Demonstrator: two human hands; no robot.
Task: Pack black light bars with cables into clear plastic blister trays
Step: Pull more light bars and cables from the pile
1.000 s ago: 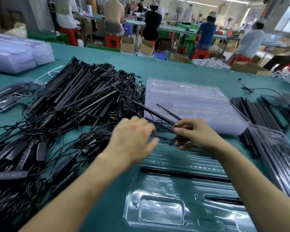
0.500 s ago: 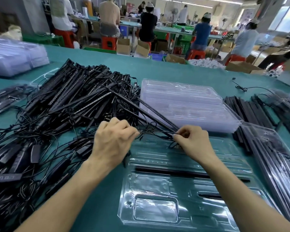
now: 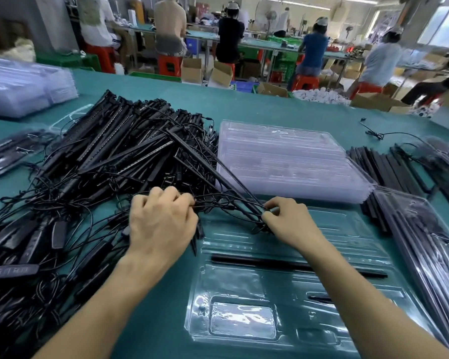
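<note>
The right hand [image 3: 288,221] is pinching the near ends of 2 black light bars [image 3: 213,169] between curled fingers and thumb, just above the far edge of an open clear blister tray [image 3: 244,340]. The left hand [image 3: 161,221] is gripping their thin black cable [image 3: 226,200] in curled fingers, and the cable is stretching between the 2 hands. The 2 bars are slanting up and away to the left, with their far ends reaching into a large tangled pile of bars and cables [image 3: 88,156] that is covering the left of the green table [image 3: 270,107].

1 seated bar [image 3: 296,265] is already lying in a long slot across the tray, and the slots beyond it are looking empty. Behind the tray a stack of empty trays [image 3: 283,161] is sitting. To the right are loose black bars [image 3: 389,167] and a filled tray [image 3: 425,242].

The step in hand appears to be freeing 1 set from the tangle. The next move is likely calling for drawing the cable clear of the pile, then lowering the bars level into the empty slots.
</note>
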